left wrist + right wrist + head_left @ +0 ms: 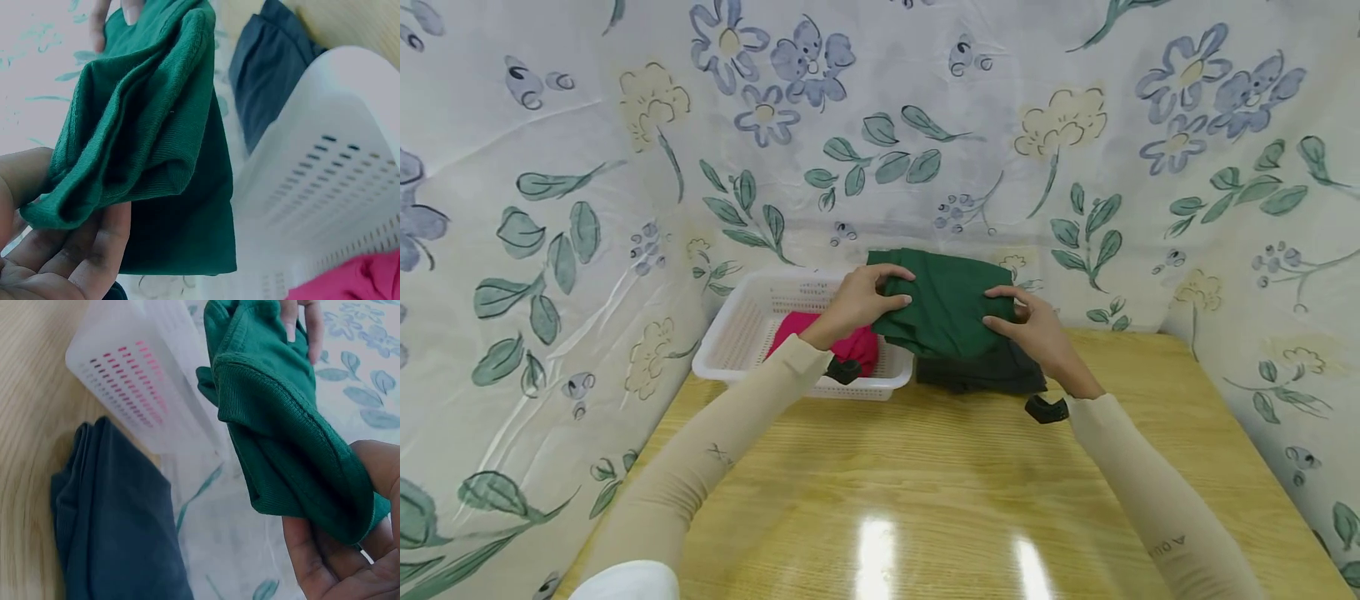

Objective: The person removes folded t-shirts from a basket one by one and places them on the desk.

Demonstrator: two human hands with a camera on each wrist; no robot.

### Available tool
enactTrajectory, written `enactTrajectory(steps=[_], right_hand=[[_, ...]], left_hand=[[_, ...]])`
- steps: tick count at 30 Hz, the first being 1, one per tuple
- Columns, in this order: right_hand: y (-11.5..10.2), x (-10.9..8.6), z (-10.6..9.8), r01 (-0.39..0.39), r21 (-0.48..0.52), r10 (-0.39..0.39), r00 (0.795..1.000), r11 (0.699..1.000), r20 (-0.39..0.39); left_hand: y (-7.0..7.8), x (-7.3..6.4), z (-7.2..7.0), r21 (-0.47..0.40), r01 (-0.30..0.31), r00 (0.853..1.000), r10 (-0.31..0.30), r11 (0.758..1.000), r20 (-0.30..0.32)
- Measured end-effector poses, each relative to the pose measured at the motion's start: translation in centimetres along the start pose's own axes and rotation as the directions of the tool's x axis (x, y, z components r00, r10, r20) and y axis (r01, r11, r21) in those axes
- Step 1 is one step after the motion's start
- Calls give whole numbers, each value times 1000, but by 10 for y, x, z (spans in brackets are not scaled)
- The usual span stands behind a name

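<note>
A folded green cloth garment (951, 300) is held up off the table between both hands. My left hand (857, 300) pinches its left edge, thumb on one side and fingers on the other. On the opposite edge my right hand (1033, 329) grips it the same way. Layered folds of the green fabric (144, 119) show in the left wrist view. Below and behind it lies a folded dark garment (981, 372), partly hidden in the head view. Its folded edge shows in the right wrist view, where the dark garment (125, 512) lies apart from the green one.
A white perforated plastic basket (730, 333) stands at the back left of the wooden table (925, 467), beside the dark garment. Inside it lies a crumpled pink-red cloth (861, 350). Floral fabric (880, 100) hangs behind and on both sides.
</note>
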State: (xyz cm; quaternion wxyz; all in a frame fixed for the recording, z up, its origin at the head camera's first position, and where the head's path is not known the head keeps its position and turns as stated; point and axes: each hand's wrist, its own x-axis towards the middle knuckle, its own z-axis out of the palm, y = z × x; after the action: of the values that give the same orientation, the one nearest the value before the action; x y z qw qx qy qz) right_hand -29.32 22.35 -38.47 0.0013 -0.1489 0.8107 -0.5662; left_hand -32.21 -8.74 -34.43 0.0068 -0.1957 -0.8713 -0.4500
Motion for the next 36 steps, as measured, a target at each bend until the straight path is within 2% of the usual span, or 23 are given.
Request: enactTrajectory(steps=[8, 23, 31, 36], right_hand=[[10, -13, -21, -9, -25, 8, 1000, 1000, -20], [37, -36, -56, -67, -99, 62, 997, 993, -51], [45, -46, -73, -111, -99, 107, 993, 989, -47], [50, -53, -85, -129, -92, 123, 990, 987, -72]], left_hand=[[6, 7, 24, -16, -49, 998, 49, 999, 28], [21, 21, 67, 10, -62, 996, 61, 998, 57], [28, 30, 89, 22, -68, 994, 66, 997, 82], [35, 37, 103, 14, -73, 992, 72, 997, 102]])
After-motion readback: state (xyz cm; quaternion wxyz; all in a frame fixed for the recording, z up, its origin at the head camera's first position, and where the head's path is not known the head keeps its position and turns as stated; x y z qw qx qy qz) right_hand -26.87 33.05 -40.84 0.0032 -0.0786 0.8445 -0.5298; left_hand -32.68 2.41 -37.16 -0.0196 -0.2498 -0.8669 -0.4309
